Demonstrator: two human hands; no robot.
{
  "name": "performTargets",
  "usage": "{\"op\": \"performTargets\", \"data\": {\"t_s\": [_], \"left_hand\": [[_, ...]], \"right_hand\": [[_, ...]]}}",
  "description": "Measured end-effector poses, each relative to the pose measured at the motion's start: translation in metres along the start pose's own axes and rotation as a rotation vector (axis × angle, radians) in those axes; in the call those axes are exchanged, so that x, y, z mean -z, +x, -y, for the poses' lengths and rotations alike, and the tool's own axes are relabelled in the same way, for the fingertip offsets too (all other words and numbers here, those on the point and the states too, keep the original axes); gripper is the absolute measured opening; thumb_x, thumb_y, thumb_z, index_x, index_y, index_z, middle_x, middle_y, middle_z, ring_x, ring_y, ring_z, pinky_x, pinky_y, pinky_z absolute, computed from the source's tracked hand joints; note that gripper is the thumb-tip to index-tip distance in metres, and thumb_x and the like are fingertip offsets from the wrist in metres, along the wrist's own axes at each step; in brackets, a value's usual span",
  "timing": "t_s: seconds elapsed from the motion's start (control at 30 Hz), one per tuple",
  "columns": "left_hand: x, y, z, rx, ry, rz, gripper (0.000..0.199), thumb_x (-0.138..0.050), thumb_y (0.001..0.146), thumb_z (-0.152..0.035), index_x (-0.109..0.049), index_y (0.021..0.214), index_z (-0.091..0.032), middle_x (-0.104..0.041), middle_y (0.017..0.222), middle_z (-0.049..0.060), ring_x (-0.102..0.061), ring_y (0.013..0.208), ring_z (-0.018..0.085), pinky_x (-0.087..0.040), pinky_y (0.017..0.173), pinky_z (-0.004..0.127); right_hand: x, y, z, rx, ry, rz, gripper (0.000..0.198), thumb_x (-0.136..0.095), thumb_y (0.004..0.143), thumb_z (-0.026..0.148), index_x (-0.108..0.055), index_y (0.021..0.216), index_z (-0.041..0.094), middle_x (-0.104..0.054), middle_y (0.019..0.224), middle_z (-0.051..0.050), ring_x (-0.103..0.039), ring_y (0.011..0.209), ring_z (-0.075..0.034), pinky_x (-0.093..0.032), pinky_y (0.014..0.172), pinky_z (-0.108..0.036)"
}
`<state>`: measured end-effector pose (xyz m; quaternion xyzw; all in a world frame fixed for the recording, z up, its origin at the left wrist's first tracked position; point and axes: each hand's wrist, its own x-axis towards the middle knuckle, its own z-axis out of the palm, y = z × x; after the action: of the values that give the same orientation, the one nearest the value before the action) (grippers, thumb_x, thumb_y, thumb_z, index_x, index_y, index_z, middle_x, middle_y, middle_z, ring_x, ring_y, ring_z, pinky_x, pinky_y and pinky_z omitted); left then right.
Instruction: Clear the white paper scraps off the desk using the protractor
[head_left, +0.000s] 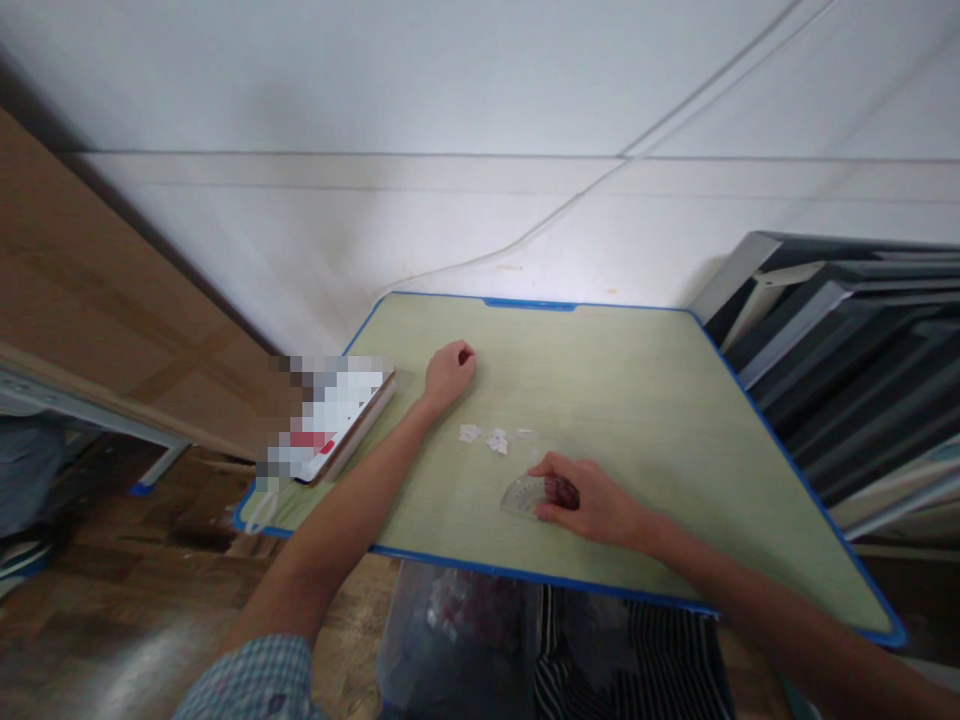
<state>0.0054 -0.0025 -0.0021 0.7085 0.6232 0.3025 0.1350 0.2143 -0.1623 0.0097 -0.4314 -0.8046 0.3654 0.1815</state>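
Note:
My right hand (pixel 596 500) is near the front middle of the table, thumb and fingers pinching the right part of a clear protractor (pixel 519 495). The protractor's curved left part shows beyond the fingertips; the rest is hidden by the hand. Farther back and to the left, my left hand (pixel 450 375) rests curled into a loose fist, with nothing visible in it. Between the hands lie small white paper pieces (pixel 497 441) in loose clusters, with another group of paper bits (pixel 470 433) to their left.
A white box (pixel 352 420), partly blurred out, stands at the table's left edge with a pale loop hanging by it. The blue-rimmed table (pixel 637 380) meets a white wall. Grey panels (pixel 862 320) lean at the right; a large brown cardboard sheet (pixel 112 290) stands left.

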Motion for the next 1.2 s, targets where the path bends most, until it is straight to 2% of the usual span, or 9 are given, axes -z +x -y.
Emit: {"op": "performTargets", "data": {"t_s": [0.1,0.43,1.2], "left_hand": [[0.001,0.000,-0.001,0.007,-0.001,0.004,0.017,-0.044,0.072,-0.022,-0.059,0.072,-0.016,-0.064,0.075,0.004,-0.052,0.070,0.014,-0.040,0.068,0.026],[0.000,0.000,0.000,-0.004,-0.006,0.005,0.017,-0.042,0.072,-0.022,-0.058,0.070,-0.016,-0.062,0.071,0.003,-0.051,0.067,0.013,-0.038,0.066,0.025],[0.000,0.001,0.001,-0.012,0.005,0.005,0.017,-0.042,0.073,-0.023,-0.058,0.070,-0.016,-0.063,0.073,0.004,-0.051,0.068,0.013,-0.039,0.068,0.026]], "right_hand": [[0.003,0.000,0.003,0.038,-0.077,0.053,0.027,-0.062,0.072,0.025,-0.054,0.095,0.015,-0.051,0.061,0.003,-0.044,0.052,-0.009,-0.034,0.053,-0.022],[0.001,-0.002,0.006,0.099,-0.189,0.096,0.027,-0.062,0.073,0.029,-0.057,0.096,0.015,-0.057,0.066,0.000,-0.048,0.059,-0.012,-0.035,0.061,-0.024],[-0.001,-0.006,0.014,0.122,-0.235,0.214,0.035,-0.062,0.074,0.038,-0.060,0.102,0.018,-0.061,0.066,-0.001,-0.052,0.065,-0.015,-0.034,0.065,-0.027]]}}
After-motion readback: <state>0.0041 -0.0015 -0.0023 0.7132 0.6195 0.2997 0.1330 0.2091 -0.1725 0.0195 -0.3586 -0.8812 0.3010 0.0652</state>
